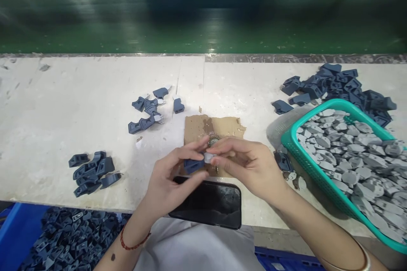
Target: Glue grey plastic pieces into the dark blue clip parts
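Observation:
Over a brown cardboard piece (194, 129), my left hand (173, 173) holds a dark blue plastic part (193, 165) between thumb and fingers. My right hand (251, 165) pinches a small light grey piece (209, 158) against the right end of that blue part. Behind my fingertips a small round metallic object (213, 140) shows partly on the cardboard. A black phone (211, 205) lies just below my hands, near the table's front edge.
A teal basket (337, 197) of grey pieces stands at the right, with a pile of blue parts (343, 84) behind it. Smaller groups of blue parts (92, 171) lie at the left. A blue bin (19, 237) sits at lower left; a green belt (203, 21) crosses behind.

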{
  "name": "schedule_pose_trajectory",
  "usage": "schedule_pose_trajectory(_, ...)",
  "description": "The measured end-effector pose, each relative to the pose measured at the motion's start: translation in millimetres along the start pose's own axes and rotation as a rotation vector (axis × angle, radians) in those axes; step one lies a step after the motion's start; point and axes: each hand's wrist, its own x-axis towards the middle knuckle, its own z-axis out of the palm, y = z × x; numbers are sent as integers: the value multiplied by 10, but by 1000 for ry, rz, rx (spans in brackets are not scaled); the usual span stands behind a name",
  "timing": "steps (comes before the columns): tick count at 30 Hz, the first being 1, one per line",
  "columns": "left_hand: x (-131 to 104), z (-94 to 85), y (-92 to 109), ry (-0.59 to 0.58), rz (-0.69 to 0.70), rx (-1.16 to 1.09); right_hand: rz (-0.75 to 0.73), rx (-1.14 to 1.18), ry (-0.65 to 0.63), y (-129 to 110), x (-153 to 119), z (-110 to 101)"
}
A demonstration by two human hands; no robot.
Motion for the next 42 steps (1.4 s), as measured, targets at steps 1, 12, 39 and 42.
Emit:
schedule_pose_trajectory(1,13,-32,38,-53,4,83,-40,-33,0,-8,-8,2)
schedule_pose_trajectory(12,122,-247,248,-432,-53,585,-287,-345,-157,-55,-59,-66)
schedule_pose_trajectory(39,156,-248,192,-450,60,729,-341,-706,-303,-132,-15,-87)
schedule_pose_trajectory(42,244,-346,193,-332,241,883,-226,-699,-163,-328,-83,-344)
